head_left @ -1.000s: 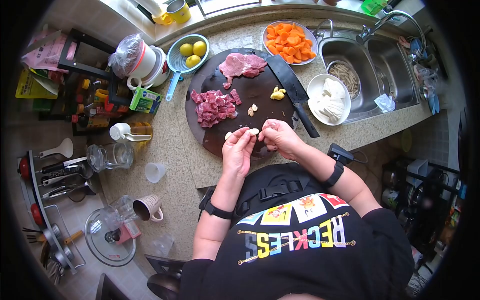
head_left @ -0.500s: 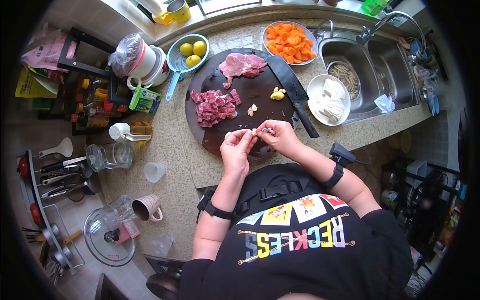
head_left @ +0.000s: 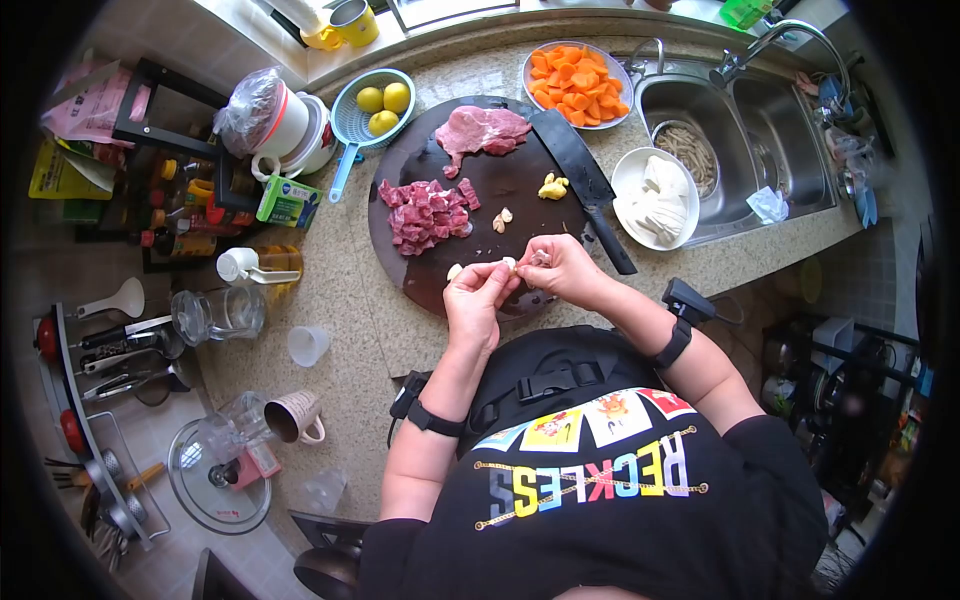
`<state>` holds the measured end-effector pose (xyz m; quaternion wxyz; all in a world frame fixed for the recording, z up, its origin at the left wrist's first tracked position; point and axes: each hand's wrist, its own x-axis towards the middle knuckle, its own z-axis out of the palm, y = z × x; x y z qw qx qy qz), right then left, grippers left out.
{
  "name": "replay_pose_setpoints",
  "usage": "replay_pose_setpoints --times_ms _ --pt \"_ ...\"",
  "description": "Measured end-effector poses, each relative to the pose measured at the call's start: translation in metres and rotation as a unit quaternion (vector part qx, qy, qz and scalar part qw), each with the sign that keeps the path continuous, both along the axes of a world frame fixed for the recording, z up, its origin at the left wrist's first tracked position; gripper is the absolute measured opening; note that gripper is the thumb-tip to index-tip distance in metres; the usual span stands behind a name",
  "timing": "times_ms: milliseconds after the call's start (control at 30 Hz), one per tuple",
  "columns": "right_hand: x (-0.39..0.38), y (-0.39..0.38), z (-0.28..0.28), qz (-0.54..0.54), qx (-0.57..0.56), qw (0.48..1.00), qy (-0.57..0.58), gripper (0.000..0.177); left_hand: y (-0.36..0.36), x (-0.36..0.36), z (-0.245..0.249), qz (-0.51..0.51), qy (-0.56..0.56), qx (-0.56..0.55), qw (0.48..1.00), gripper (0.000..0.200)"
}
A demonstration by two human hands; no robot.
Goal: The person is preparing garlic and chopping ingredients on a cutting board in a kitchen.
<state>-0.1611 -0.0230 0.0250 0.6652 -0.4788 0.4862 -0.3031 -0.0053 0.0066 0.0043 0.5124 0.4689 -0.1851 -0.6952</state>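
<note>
Over the near edge of a round dark cutting board point(head_left: 425, 160), my left hand point(head_left: 474, 303) pinches a pale garlic clove point(head_left: 509, 263) between thumb and fingers. My right hand point(head_left: 563, 273) is closed against the clove's other side, with papery garlic skin point(head_left: 541, 258) in its fingers. Another pale clove point(head_left: 455, 271) lies just beyond my left knuckles. Farther up the board are a few garlic pieces point(head_left: 502, 219), yellow ginger point(head_left: 553, 186), cubed red meat point(head_left: 425, 215) and a larger slab of meat point(head_left: 483, 130). A black cleaver point(head_left: 572, 155) rests along the right side, handle toward me.
Sliced carrots point(head_left: 577, 85) fill a plate behind the board. A white bowl point(head_left: 627, 217) of white pieces stands beside the double sink point(head_left: 790, 150). Left are a blue strainer point(head_left: 350, 125) with yellow-green fruit, a plastic cup point(head_left: 308, 346), a mug point(head_left: 296, 415) and a glass lid point(head_left: 190, 490).
My fingers have shifted slightly around the garlic clove, and more of its pale surface shows. The clove beside my left knuckles is more visible. The rest stays in place.
</note>
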Motion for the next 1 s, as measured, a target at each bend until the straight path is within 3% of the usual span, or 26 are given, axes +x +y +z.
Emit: replay_pose_setpoints --times_ms 367,533,633,700,800,1000 --pt "0.005 0.007 -0.005 -0.045 0.062 0.996 -0.033 0.012 0.002 -0.001 -0.006 -0.025 0.054 0.048 0.997 0.012" --pt "0.006 0.009 -0.005 -0.092 0.181 0.972 -0.121 0.012 -0.001 0.006 -0.007 -0.068 0.092 0.086 0.990 0.018" --pt "0.006 0.008 -0.006 -0.099 0.198 0.967 -0.127 0.010 -0.001 0.002 0.002 -0.082 0.056 0.076 0.992 0.020" --pt "0.004 0.008 -0.005 -0.088 0.197 0.967 -0.133 0.009 0.002 0.000 0.005 -0.087 -0.053 0.001 0.995 0.020" --pt "0.004 0.008 -0.005 -0.067 0.195 0.968 -0.140 0.008 0.000 0.001 0.005 -0.074 -0.098 -0.048 0.991 0.016" --pt "0.003 0.007 -0.002 -0.060 0.215 0.962 -0.158 0.005 0.001 0.004 -0.001 -0.092 -0.012 -0.002 0.996 0.014"
